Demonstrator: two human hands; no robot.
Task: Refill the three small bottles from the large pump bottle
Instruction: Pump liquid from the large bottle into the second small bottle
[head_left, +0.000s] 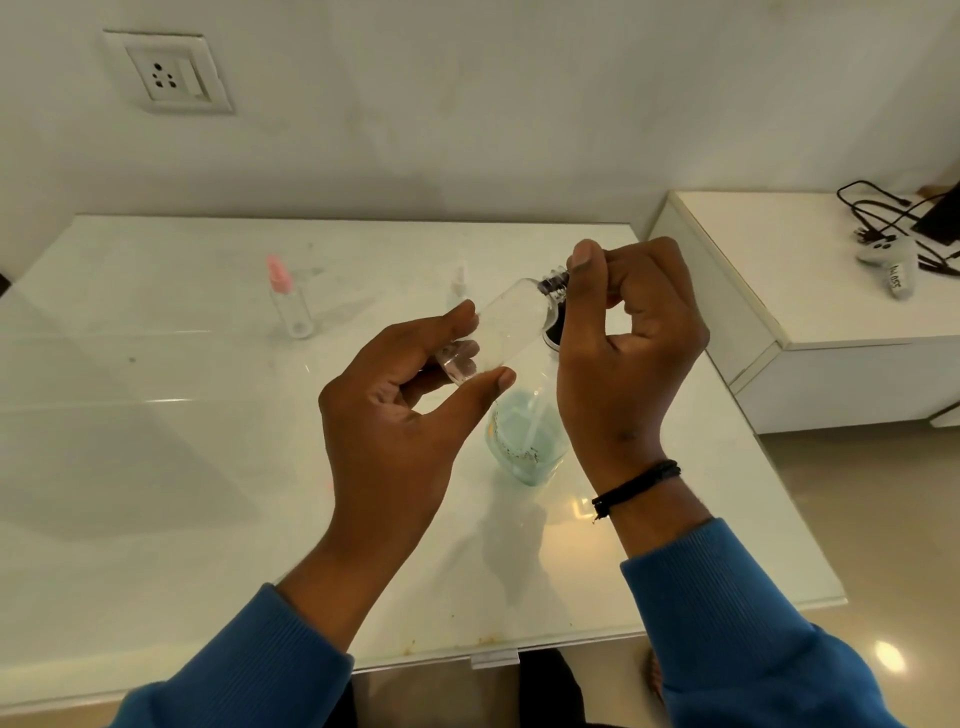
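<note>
clear cylindrical bottle (501, 332) — left hand (410, 410), glossy table (156, 415)

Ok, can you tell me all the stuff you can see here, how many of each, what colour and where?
small bottle: one, clear with a dark cap, held tilted in the air above the table
pump bottle: one, clear with pale blue-green liquid, on the table under the hands
pink-capped bottle: one, clear, standing at the back left of the table
white-capped bottle: one, clear, standing at the back, partly hidden
table: one, glossy white
wall socket: one, white, upper left wall
side cabinet: one, white, right
cables: a black bundle on the cabinet
controller: one, white, on the cabinet
left hand: holds the small bottle's base
right hand: fingers pinch its cap; black wristband, blue sleeves
</note>
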